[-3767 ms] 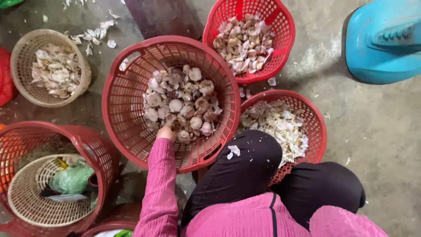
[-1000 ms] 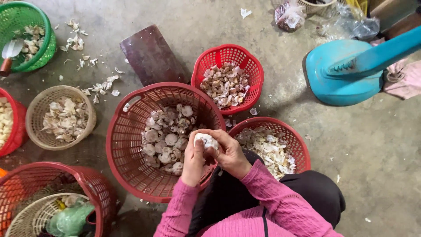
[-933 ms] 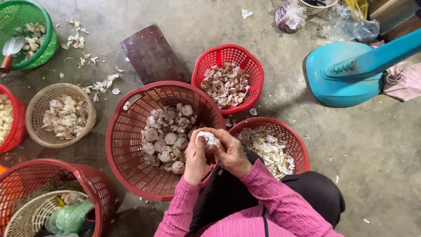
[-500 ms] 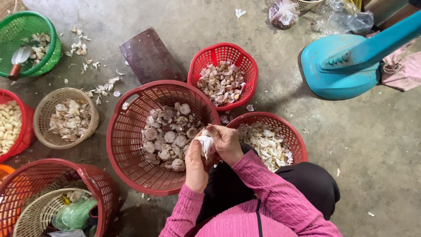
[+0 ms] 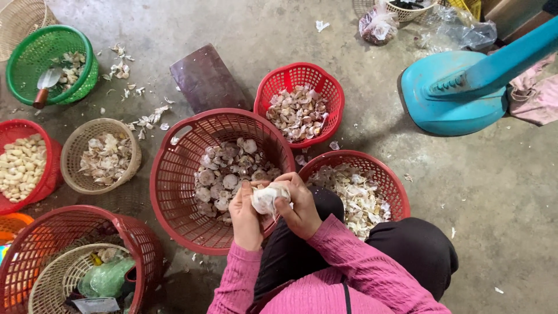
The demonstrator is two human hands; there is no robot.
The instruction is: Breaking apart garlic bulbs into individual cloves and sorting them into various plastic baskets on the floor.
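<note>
Both of my hands hold one white garlic bulb (image 5: 266, 197) over the near rim of a big red basket (image 5: 174, 192) that holds whole garlic bulbs. My left hand (image 5: 246, 218) grips the bulb from the left. From the right, my right hand (image 5: 301, 206) has its fingers curled over the top of the bulb. Pink sleeves cover both arms. A smaller red basket (image 5: 395, 186) with garlic skins sits just right of my hands, beside my knee in dark trousers.
Another red basket (image 5: 331, 96) of garlic pieces stands behind. Left: a beige basket (image 5: 72, 154) of skins, a red basket (image 5: 49, 168) of peeled cloves, a green basket (image 5: 87, 55) with a scoop. A teal fan base (image 5: 442, 93) sits right; a dark board (image 5: 206, 81) lies on the concrete floor.
My left hand rose out of the big red basket with a garlic bulb and my right hand joined it. Over the last second both hands keep working the bulb in place.
</note>
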